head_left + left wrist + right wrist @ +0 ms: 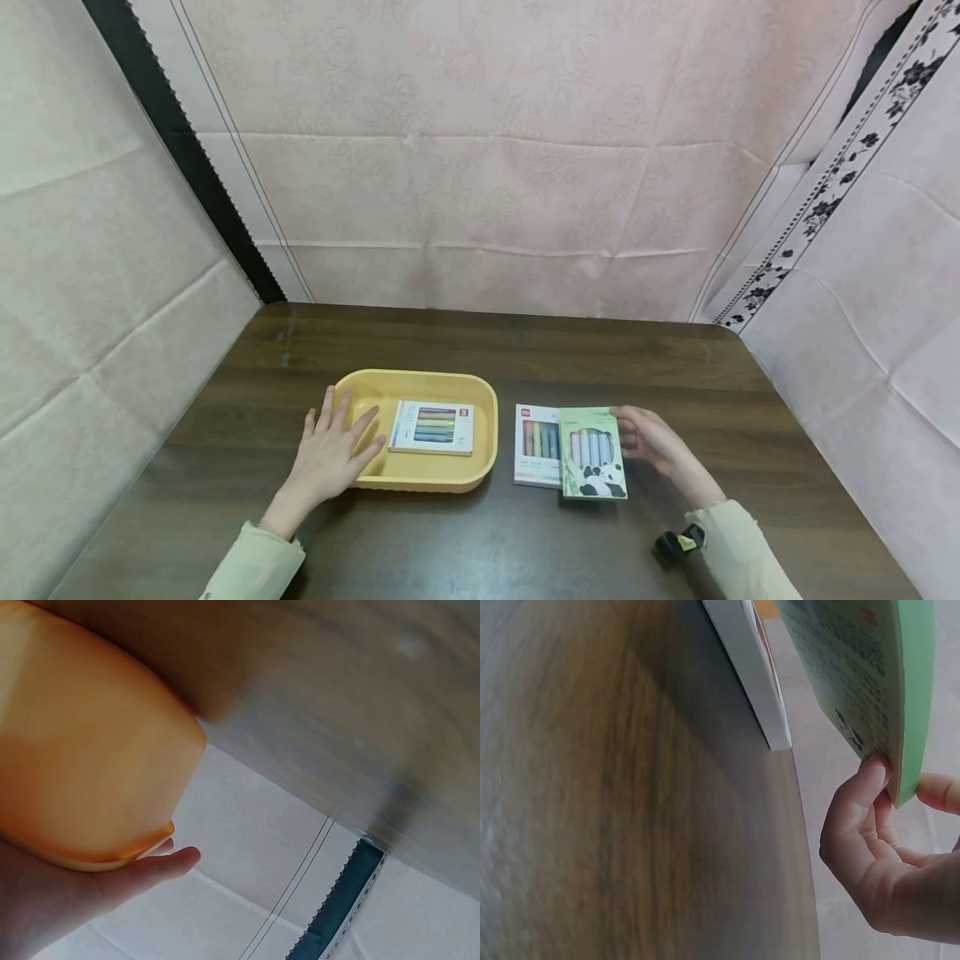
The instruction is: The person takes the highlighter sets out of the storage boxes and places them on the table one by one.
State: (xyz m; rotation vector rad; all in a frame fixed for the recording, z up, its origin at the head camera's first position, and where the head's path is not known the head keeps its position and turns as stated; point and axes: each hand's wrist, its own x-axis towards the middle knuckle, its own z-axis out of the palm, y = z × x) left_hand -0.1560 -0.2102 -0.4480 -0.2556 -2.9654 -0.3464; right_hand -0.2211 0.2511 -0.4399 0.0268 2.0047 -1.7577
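My right hand [647, 437] pinches a green panda-printed box of coloured sticks [594, 475] by its upper right corner. In the right wrist view the green box [911, 705] is tilted up off the table, thumb and fingertips on opposite faces. It overlaps a white box of coloured sticks [537, 475] on the table in the head view. My left hand [330, 454], fingers spread and fairly straight, rests over the left rim of a yellow tray [480, 400]. Inside the tray lies another white box [405, 425] with a window onto coloured sticks.
The dark wooden table [480, 550] ends at a back edge against a pale cloth [465, 208]. More cloth hangs along the left and right sides. A black device [678, 544] is strapped at my right wrist.
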